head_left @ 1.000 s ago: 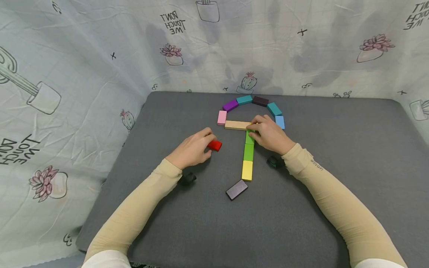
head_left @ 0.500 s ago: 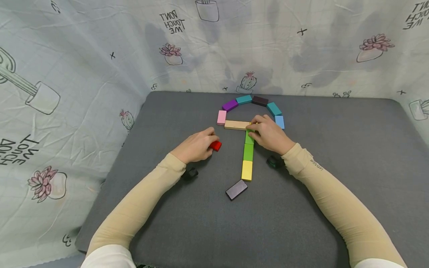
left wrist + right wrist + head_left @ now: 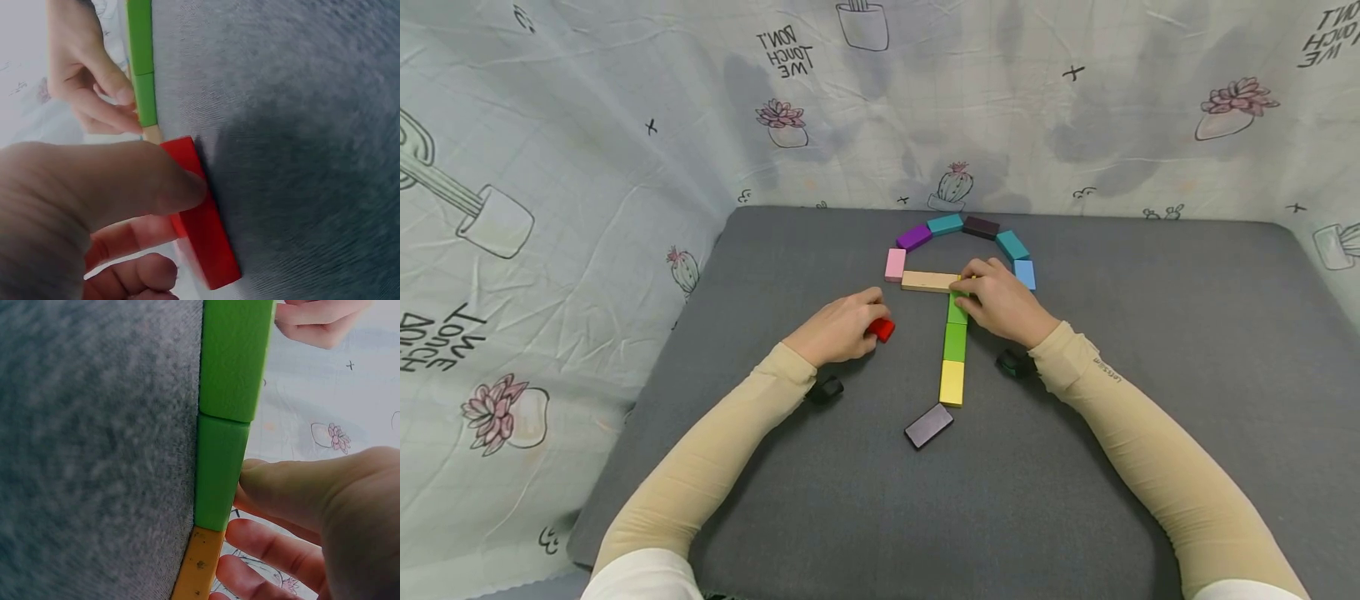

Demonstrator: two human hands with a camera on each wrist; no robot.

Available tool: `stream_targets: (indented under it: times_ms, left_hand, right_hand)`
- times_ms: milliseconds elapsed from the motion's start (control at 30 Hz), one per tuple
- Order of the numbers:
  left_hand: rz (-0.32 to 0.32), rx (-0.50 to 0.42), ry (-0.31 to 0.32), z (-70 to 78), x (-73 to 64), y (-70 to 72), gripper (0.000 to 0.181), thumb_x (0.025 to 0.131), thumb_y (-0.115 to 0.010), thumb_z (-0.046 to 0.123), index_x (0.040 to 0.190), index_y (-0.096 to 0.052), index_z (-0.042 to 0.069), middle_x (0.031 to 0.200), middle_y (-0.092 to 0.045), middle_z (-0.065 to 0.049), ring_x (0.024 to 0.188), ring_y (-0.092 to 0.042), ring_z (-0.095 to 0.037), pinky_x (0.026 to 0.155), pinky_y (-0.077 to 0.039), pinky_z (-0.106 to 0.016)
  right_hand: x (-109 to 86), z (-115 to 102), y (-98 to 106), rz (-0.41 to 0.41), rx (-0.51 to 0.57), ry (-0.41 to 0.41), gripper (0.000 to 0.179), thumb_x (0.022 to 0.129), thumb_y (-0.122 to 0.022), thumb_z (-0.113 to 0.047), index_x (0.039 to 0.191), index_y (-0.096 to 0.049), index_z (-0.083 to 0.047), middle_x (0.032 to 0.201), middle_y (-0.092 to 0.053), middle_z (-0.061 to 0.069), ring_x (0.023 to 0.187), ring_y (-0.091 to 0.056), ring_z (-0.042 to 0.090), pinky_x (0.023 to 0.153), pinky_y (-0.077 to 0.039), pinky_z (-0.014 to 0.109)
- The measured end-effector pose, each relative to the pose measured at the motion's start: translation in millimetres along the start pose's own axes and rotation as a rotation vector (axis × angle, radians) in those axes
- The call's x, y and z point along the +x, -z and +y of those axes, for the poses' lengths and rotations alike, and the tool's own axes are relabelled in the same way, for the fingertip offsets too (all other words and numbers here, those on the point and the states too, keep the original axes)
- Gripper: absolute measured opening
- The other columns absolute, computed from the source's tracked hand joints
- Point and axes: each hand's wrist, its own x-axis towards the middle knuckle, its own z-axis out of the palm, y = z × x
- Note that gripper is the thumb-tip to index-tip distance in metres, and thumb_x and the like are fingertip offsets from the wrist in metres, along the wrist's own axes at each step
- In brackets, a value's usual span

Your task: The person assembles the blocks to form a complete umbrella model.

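Observation:
My left hand (image 3: 842, 325) pinches a red block (image 3: 882, 329) low over the grey table, left of the row of blocks. Its thumb lies across the red block (image 3: 206, 231) in the left wrist view. At the top of the upright row, my right hand (image 3: 1006, 304) rests its thumb and fingertips on the upper green block (image 3: 957, 308) and around a mostly hidden yellow block. In the right wrist view, the thumb touches the green block (image 3: 220, 472), with other fingertips beside the orange-yellow block (image 3: 200, 565). A wooden block (image 3: 927, 282) meets this corner.
Below stand a second green block (image 3: 955, 342) and a yellow block (image 3: 952, 383); a grey block (image 3: 928, 427) slants near its foot. Pink (image 3: 895, 265), purple (image 3: 914, 237), teal (image 3: 945, 224), black (image 3: 981, 227), another teal (image 3: 1012, 245) and blue (image 3: 1024, 274) blocks form an arch.
My left hand has shifted slightly right over the red block, covering more of it, and the block has turned a little. My right hand stays in place on the row.

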Motion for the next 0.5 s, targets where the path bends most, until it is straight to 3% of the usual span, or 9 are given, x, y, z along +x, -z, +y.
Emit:
stream_targets:
  times_ms: [200, 500]
  left_hand:
    - [0.020, -0.003, -0.040, 11.3, -9.5, 8.4, 0.029, 0.089, -0.072, 0.002, 0.117, -0.074, 0.003, 0.111, -0.061, -0.009, 0.087, -0.063, -0.020, 0.080, -0.058, -0.032]
    - [0.087, -0.010, -0.206, 41.1, -39.2, 7.1, 0.027, 0.084, -0.071, -0.002, 0.108, -0.075, 0.007, 0.103, -0.060, -0.002, 0.084, -0.059, -0.012, 0.074, -0.055, -0.024]
  right_hand:
    - [-0.1, 1, -2, 0.002, 0.002, 0.007, 0.021, 0.097, -0.072, -0.006, 0.116, -0.077, 0.003, 0.109, -0.066, 0.018, 0.093, -0.054, 0.033, 0.078, -0.048, 0.044]
    - [1.2, -1, -1, -0.006, -0.015, -0.007, 0.023, 0.097, -0.074, -0.009, 0.117, -0.077, 0.003, 0.109, -0.066, 0.018, 0.093, -0.055, 0.033, 0.079, -0.049, 0.043]
